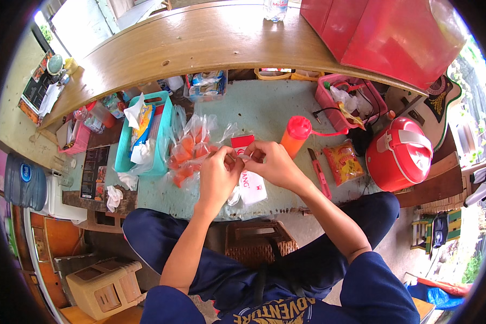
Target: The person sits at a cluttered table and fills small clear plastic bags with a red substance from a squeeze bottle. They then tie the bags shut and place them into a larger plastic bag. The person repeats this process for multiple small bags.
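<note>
My left hand (218, 172) and my right hand (273, 164) meet over the table, fingertips pinched on a small piece of clear plastic (246, 157), probably a bag; the fingers hide most of it. Beneath them lies a red-and-white plastic pack (252, 191) bearing writing. Left of my hands is a heap of small clear bags of orange-red sauce (189, 146). An orange squeeze bottle with a red cap (298, 128) stands just beyond my right hand. Further right lie a pink utility knife (320, 173) and a filled red-and-yellow packet (343, 163).
A turquoise basket (123, 152) with tissues and packets borders the bags on the left. On the right stand a red lidded rice cooker (405, 158) and a pink basket (325, 99) with a cable. A wooden shelf (210, 38) overhangs the table's far side, carrying a red box (393, 38).
</note>
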The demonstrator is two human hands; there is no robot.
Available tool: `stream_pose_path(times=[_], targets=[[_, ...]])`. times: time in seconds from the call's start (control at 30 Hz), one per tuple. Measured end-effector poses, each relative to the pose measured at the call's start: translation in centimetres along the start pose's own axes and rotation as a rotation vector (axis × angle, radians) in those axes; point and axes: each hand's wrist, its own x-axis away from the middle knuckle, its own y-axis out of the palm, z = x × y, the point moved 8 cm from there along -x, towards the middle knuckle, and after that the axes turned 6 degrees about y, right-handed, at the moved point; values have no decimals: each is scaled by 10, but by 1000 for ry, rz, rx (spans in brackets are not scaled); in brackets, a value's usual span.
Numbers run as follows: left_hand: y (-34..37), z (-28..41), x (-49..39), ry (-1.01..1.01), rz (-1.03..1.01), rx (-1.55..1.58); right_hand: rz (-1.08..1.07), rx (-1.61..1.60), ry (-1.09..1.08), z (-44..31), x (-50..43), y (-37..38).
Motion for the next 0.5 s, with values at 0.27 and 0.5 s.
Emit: stream_pose_path(times=[0.27, 0.5], targets=[[5, -18, 5, -306, -34, 584, -69, -158, -17, -3, -3, -6], [-3, -12, -2, -199, -23, 331, -118, -304, -16, -7, 2, -7]])
